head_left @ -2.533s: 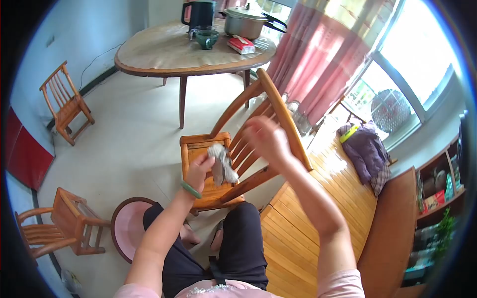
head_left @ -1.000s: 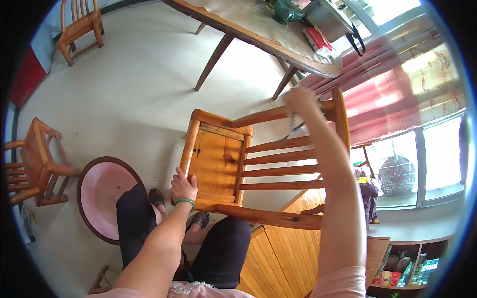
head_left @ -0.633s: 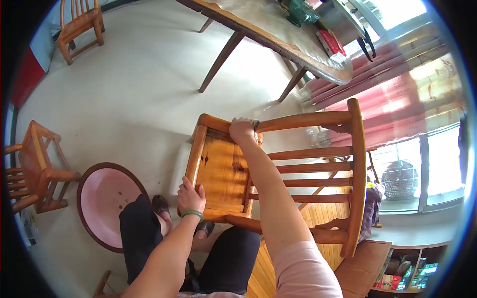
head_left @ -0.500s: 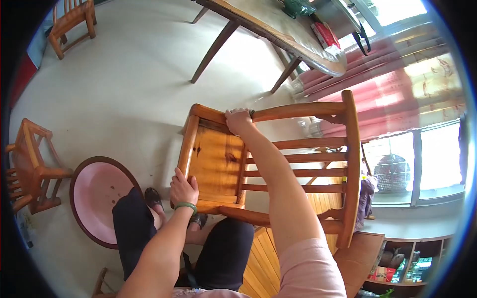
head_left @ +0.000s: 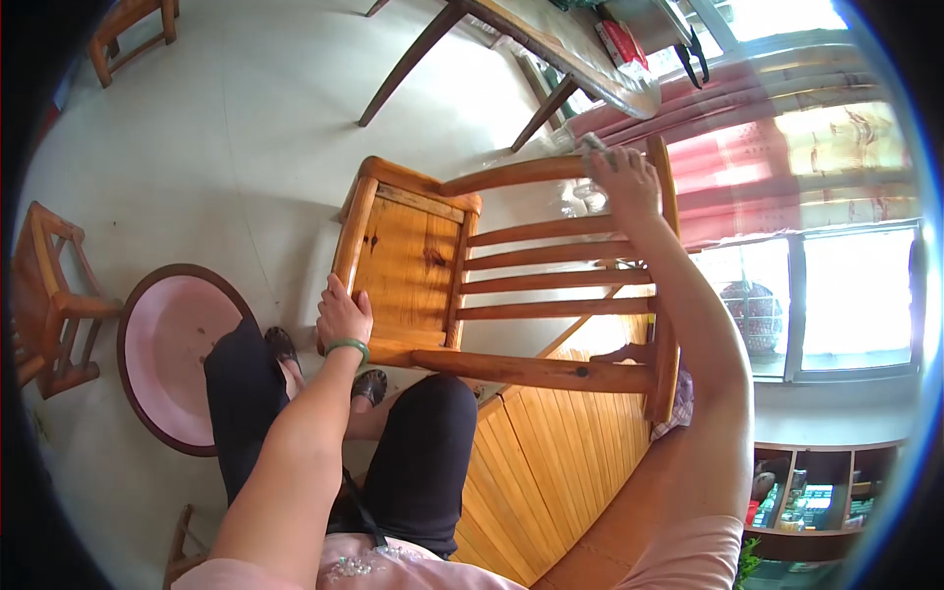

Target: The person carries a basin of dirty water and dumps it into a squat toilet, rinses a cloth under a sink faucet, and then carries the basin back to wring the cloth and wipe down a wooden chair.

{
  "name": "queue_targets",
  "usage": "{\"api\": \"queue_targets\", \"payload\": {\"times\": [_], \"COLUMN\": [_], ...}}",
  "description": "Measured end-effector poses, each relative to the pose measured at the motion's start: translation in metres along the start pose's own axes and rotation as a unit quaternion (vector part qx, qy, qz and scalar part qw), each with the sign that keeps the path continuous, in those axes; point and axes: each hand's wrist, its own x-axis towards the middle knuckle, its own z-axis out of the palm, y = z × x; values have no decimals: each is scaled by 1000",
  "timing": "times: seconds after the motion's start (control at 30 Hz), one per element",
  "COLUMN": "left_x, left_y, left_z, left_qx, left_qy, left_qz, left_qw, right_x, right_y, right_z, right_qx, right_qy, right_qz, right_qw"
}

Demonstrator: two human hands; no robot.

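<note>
A wooden chair (head_left: 408, 265) lies tilted in front of my knees, its slatted back pointing right. My left hand (head_left: 344, 317), with a green bangle at the wrist, grips the near corner of the seat's front rail. My right hand (head_left: 626, 182) is on the far side post of the backrest, close to the top rail. Its fingers press a grey cloth (head_left: 593, 147) against the post; only a small part of the cloth shows past the fingers.
A pink basin (head_left: 187, 359) with a brown rim is on the floor at my left. Beyond it stands another wooden chair (head_left: 49, 295). A table (head_left: 551, 49) is at the top, curtains (head_left: 747, 157) at the right, and shelves (head_left: 816, 492) at the lower right.
My right hand has moved right along the side post, from the seat corner toward the top of the backrest. My left hand keeps its place on the seat rail. The view has shifted.
</note>
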Motion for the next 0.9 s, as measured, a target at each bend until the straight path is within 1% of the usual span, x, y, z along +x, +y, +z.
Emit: {"api": "queue_targets", "payload": {"times": [0.07,0.1,0.17,0.2,0.23,0.3,0.33,0.4,0.53,0.6,0.7,0.73,0.77,0.83,0.87,0.9], "left_x": [0,0,-1,-1,-2,-1,0,1,-1,-1,0,0,0,0,0,0], "left_y": [0,-1,1,0,0,-1,-1,-1,0,-1,0,0,0,-1,-2,-1], "left_z": [3,5,4,5,7,7,8,8,8,10,9,7,7,5,5,6], "left_qx": [6,9,17,17,20,16,15,18,29,27,20,18,17,12,14,10], "left_qy": [20,15,21,31,27,36,30,32,38,37,37,37,36,24,23,26], "left_qz": [6,7,5,7,8,14,12,12,12,12,11,10,9,13,10,12], "left_qw": [1000,1000,1000,999,999,999,999,999,999,999,999,999,999,1000,1000,1000], "right_x": [-11,-14,-18,-26,-31,-40,-42,-53,-81,-89,-90,-89,-87,-77,-73,-68], "right_y": [5,9,13,14,12,7,5,-3,-20,-19,-34,-39,-46,-65,-75,-85], "right_z": [-15,-27,-59,-60,-65,-80,-91,-114,-139,-143,-134,-126,-120,-109,-100,-89], "right_qx": [-19,-16,-24,-51,-49,-56,-55,29,81,189,203,222,221,229,231,221], "right_qy": [-92,-98,-209,-164,-169,-146,-146,-173,-198,-218,-197,-231,-232,-265,-265,-295], "right_qz": [64,64,135,118,118,71,71,110,116,14,0,-14,-15,-71,-74,-119], "right_qw": [994,993,968,978,977,985,985,978,970,957,959,947,947,934,933,922]}}
